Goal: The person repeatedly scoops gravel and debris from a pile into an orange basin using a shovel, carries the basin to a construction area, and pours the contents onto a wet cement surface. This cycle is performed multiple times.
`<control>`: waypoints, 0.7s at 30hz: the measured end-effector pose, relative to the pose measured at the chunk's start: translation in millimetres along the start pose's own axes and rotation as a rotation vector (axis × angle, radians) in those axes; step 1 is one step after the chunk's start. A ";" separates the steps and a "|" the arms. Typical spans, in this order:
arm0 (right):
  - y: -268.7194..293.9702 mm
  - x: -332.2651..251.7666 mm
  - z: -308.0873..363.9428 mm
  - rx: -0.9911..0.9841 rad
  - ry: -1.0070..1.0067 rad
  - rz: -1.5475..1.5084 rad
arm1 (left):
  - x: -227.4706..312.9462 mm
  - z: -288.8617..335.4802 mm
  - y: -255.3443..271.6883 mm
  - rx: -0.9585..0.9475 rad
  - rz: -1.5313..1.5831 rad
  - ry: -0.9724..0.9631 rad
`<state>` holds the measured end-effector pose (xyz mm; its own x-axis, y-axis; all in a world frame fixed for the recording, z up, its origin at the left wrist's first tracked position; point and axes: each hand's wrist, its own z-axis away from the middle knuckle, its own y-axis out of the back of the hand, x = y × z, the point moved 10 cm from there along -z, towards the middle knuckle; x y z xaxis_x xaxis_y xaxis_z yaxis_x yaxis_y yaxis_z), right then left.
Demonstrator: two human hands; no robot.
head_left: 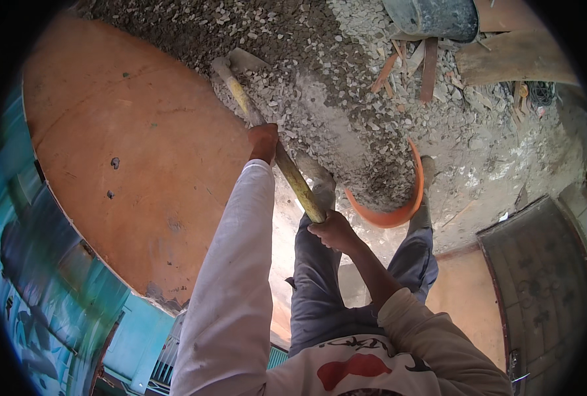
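Observation:
My left hand (263, 140) wraps round the middle of the worn yellowish wooden handle of a hoe (295, 181). Farther down, my right hand (335, 231) grips the handle's near end. The handle slants up and to the left, away from me. At its far end, the hoe's grey metal blade (246, 61) rests at the gravel heap, partly hidden among the stones. An orange basin (391, 218), holding grey gravel (379, 178), lies between my feet, just right of the handle.
Grey gravel (293, 26) spreads across the far ground beside an orange wall (128, 132). A dark bucket (439, 20), wood scraps (428, 69), a curved-looking board (515, 56) and a wire coil (542, 93) lie far right. A dark metal door (538, 284) stands near right.

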<state>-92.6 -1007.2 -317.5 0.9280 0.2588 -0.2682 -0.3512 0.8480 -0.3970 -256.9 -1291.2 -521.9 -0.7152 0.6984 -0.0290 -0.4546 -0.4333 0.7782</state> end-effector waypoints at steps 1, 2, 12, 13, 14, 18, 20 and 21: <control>9.1 -4.9 18.9 0.044 0.001 0.018 | -2.0 10.2 -13.4 -0.073 0.226 0.112; 5.1 2.9 26.2 0.064 0.013 -0.033 | -15.4 16.8 -29.4 -0.139 0.442 0.238; 105.4 105.4 153.1 0.122 -0.139 -0.054 | 57.0 159.4 -229.6 -0.389 -0.181 -0.362; 110.3 114.5 166.8 0.079 -0.134 -0.024 | 8.8 156.1 -241.3 -0.376 0.123 -0.182; 125.3 124.5 180.3 0.089 -0.156 -0.092 | 25.5 185.0 -258.2 -0.392 0.133 -0.209; 182.3 154.1 243.9 0.193 0.011 0.477 | 53.2 315.1 -274.3 -0.336 -0.204 -0.149; 201.2 201.5 296.8 0.271 -0.174 0.379 | 95.6 426.3 -270.2 -0.619 0.640 0.281; 207.5 228.4 319.6 0.286 -0.285 0.380 | 103.5 481.8 -249.0 -0.600 0.964 0.580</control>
<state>86.3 -624.2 -180.7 0.7535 0.6523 -0.0824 -0.6569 0.7520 -0.0539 38.1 -836.5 -416.4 -0.9453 -0.3263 0.0010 0.3172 -0.9184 0.2365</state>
